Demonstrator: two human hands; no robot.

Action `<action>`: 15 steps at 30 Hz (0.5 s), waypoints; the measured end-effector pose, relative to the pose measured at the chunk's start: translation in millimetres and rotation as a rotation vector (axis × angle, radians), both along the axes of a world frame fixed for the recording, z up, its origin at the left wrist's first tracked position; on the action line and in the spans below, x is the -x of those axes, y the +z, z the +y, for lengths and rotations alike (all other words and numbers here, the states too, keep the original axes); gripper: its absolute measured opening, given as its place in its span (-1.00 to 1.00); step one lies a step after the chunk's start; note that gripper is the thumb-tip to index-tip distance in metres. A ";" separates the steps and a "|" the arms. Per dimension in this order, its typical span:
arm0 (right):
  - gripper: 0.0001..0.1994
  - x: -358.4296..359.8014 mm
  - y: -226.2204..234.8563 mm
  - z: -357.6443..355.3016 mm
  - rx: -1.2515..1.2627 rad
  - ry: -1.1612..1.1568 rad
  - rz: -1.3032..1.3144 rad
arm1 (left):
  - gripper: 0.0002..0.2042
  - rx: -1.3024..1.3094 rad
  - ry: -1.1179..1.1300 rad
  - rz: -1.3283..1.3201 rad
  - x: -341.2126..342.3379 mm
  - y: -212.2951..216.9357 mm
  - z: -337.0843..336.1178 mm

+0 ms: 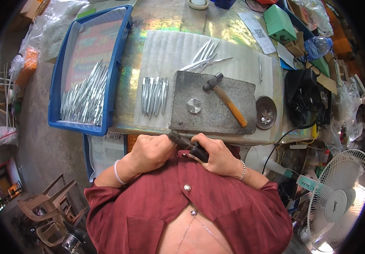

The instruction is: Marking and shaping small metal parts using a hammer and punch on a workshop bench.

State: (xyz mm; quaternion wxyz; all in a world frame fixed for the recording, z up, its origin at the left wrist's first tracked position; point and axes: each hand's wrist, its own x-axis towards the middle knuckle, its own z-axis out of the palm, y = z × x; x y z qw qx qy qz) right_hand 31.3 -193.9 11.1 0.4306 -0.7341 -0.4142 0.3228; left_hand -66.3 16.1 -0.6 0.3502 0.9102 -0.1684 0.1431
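My right hand (216, 154) is wrapped round the dark handles of a pair of pliers (198, 151), held close to my chest at the table's near edge. The plier jaws point left and meet my left hand (152, 151), which is closed in a pinch. Whatever its fingers hold is hidden. Just beyond my hands lies a grey stone block (182, 111). On it rest a hammer (228, 103) with a wooden handle and a round silver metal disc (194, 106). A row of slim, pointed silver metal pieces (154, 96) lies left of the block.
A blue tray (111, 80) at the left holds many similar slim pieces. More lie loosely fanned (203, 57) behind the block on white foam sheeting (161, 46). A brown bowl (260, 111) of small metal bits stands to the right. A white fan (334, 201) stands lower right.
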 end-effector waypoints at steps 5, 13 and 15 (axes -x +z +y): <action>-0.66 -0.2 3.3 -3.3 0.001 0.022 0.009 | -0.87 0.648 -0.120 0.378 3.9 -7.0 -1.4; -0.64 -2.5 5.5 -2.7 0.025 0.074 0.020 | -0.81 1.464 -0.340 0.973 9.2 -17.6 1.5; -0.63 -3.9 3.0 -3.2 0.009 0.060 0.007 | -0.88 0.749 -0.024 0.542 6.2 2.1 -6.6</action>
